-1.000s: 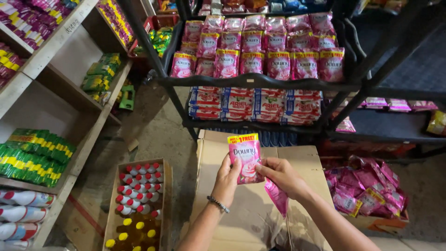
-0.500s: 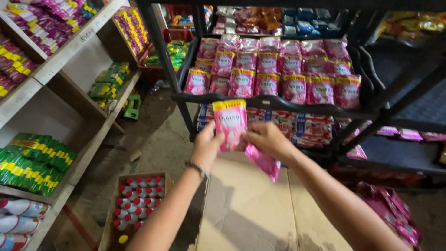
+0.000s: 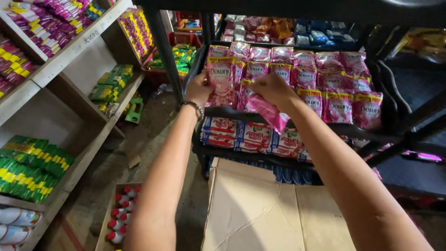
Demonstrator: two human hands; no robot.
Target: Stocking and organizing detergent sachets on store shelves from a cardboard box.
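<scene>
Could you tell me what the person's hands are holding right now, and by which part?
Both hands hold pink sachets at the black rack. The left hand grips the left edge of an upright sachet; the right hand grips the top of a hanging sachet.

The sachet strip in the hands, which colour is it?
Pink, with a yellow band on top; the head view shows the sachet strip.
</scene>
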